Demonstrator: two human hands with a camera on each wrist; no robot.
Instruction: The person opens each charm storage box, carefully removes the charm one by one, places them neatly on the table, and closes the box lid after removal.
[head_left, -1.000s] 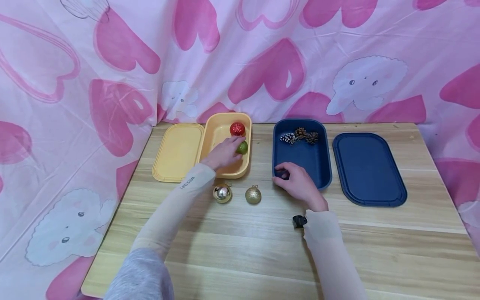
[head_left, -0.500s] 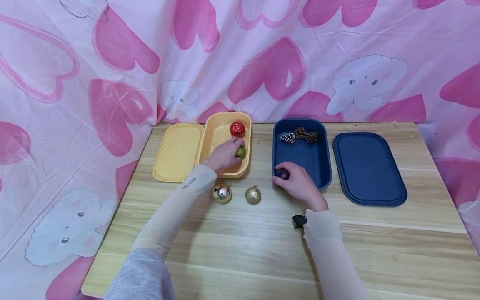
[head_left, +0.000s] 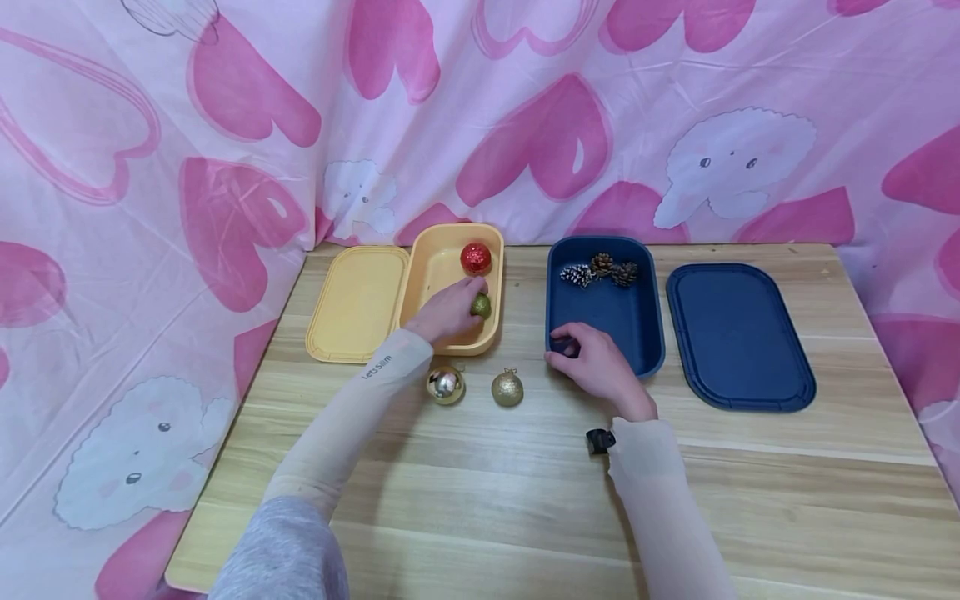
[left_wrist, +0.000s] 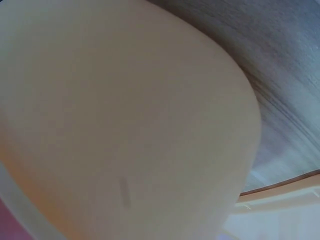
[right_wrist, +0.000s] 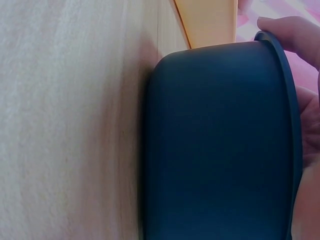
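Green ball (head_left: 482, 307) in yellow box (head_left: 435, 262), clamped in fingers of left hand (head_left: 446, 312).
Ball shows in head view alone; right wrist view adds fingertip hooked over blue box (right_wrist: 220, 140) rim. Left arm extended, right hand (head_left: 600, 367) arched.

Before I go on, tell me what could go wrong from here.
The green ball is round, so it might slip from the left hand and roll inside the yellow box. The left sleeve passes beside the shiny gold ball; drawing that arm back could knock it rolling. The right hand touches the rim of the blue box; pressing there might shift it.
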